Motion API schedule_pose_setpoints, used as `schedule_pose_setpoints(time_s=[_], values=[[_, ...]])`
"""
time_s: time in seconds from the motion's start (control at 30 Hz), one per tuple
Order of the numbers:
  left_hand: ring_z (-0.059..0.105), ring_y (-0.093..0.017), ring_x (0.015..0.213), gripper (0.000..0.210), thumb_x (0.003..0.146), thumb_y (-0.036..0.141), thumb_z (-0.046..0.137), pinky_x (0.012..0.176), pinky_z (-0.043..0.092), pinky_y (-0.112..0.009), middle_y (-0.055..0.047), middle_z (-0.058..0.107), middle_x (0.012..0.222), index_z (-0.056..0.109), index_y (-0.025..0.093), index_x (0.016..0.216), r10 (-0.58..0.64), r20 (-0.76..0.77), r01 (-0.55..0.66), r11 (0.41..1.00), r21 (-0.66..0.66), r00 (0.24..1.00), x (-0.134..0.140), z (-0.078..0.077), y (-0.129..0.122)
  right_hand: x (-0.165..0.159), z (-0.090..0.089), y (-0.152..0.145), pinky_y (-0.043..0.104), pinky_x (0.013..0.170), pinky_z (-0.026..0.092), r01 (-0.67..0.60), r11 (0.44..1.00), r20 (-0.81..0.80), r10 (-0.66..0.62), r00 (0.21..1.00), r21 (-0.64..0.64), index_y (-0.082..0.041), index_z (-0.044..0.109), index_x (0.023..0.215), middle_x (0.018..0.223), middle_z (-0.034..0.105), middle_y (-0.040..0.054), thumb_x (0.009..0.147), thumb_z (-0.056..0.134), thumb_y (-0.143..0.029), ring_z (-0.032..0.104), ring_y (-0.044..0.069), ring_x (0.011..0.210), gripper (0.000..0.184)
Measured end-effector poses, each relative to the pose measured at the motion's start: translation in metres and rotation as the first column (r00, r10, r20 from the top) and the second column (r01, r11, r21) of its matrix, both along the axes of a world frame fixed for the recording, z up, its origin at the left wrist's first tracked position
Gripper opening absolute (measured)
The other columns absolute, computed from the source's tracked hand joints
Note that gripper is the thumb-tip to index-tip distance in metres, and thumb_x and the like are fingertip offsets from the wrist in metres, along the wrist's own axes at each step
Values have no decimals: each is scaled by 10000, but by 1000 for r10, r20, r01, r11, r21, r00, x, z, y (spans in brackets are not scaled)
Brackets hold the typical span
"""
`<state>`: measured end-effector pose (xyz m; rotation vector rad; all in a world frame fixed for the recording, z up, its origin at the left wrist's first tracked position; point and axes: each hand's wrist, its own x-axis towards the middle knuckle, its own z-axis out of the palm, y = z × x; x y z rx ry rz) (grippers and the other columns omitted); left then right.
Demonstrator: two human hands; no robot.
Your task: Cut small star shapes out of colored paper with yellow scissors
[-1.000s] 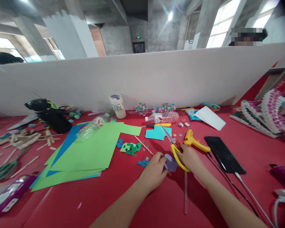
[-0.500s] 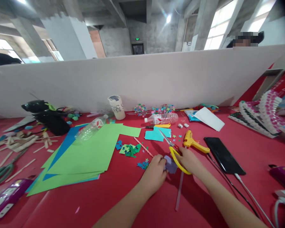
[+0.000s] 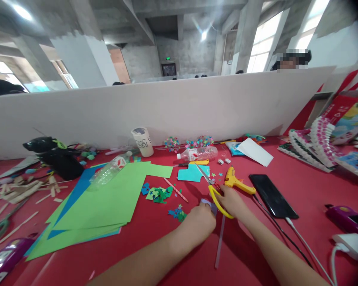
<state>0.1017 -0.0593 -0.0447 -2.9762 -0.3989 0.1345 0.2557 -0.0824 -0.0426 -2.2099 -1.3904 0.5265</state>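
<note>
My left hand (image 3: 200, 219) is closed on a small piece of purple paper (image 3: 212, 206), which its fingers partly cover. Just to its right, my right hand (image 3: 232, 200) grips a pair of scissors (image 3: 212, 194) with yellow handles. The blades point away from me toward some light-blue paper (image 3: 189, 173). Below the hands a translucent glue stick (image 3: 219, 244) lies on the red table. A pink pencil-like stick (image 3: 176, 190) and small star cutouts (image 3: 176, 213) lie to the left of my left hand.
Green paper sheets (image 3: 107, 202) spread on the left, a plastic bottle (image 3: 110, 171) on them. Another bottle (image 3: 201, 153) and a cup (image 3: 142, 143) stand near the white partition (image 3: 167, 107). A yellow glue gun (image 3: 237, 180) and a corded phone (image 3: 273, 194) are on the right.
My left hand has turned over the purple paper and now hides more of it. My right hand still holds the scissors. The camera view has shifted slightly.
</note>
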Motion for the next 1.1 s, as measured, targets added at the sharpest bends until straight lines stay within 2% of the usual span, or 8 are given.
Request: schedule_pose_setpoints(time_s=[0.1,0.23,0.37,0.47,0.63,0.77,0.97,1.1], values=[[578,-215,670,163,703,8,483,497,446,-275,-128,606,722,626,72,748,-23,-63,23,1000,-3,998,9,-1,-3,0,-1,1,229,456,200,6,1000,-6,-6,1000,19,-188,430,590,538,526,6,747,510,-259,436,124,477,190],[587,-219,674,163,718,31,483,525,460,-289,-134,616,710,637,72,749,-8,-62,7,1000,-7,998,10,3,-5,-2,0,0,222,447,199,8,999,-28,-6,1000,52,-194,404,578,523,498,-7,730,526,-253,419,117,466,203],[584,-239,740,201,758,221,497,603,484,-321,-133,621,751,631,91,833,39,39,-37,999,-33,998,3,9,1,-2,0,0,220,440,190,17,996,-67,-11,998,90,-202,377,564,491,445,-31,709,526,-258,394,113,451,216],[586,-247,800,260,735,249,511,682,485,-331,-149,627,831,617,80,902,66,105,-59,996,-67,992,5,11,10,-2,-1,-1,221,432,183,28,992,-112,-15,994,121,-207,365,555,464,400,-51,693,527,-271,362,106,432,222],[606,-222,719,131,693,101,523,647,482,-308,-111,647,734,644,123,739,-43,-16,41,994,-100,999,17,8,14,-1,-1,-1,210,428,204,50,982,-199,-13,980,180,-206,361,541,467,366,-66,677,526,-282,329,94,435,227],[610,-226,733,198,662,9,513,625,477,-301,-104,656,739,644,133,742,-74,-31,71,992,-105,997,24,3,3,0,0,0,209,433,205,75,974,-263,-16,965,214,-206,347,526,462,354,-71,652,550,-280,319,88,436,250],[607,-213,679,165,720,50,470,587,474,-302,-110,630,717,616,121,751,65,81,-59,996,-72,995,15,10,0,3,1,0,213,419,172,147,956,-390,-38,920,254,-215,291,516,442,284,-89,627,579,-253,264,75,425,311],[599,-215,725,213,802,116,372,615,482,-329,-124,608,806,576,109,862,258,245,-260,965,-25,935,-11,18,12,-3,6,-3,196,382,225,151,959,-566,13,825,241,-219,325,559,433,320,-97,642,598,-350,309,70,385,314]])
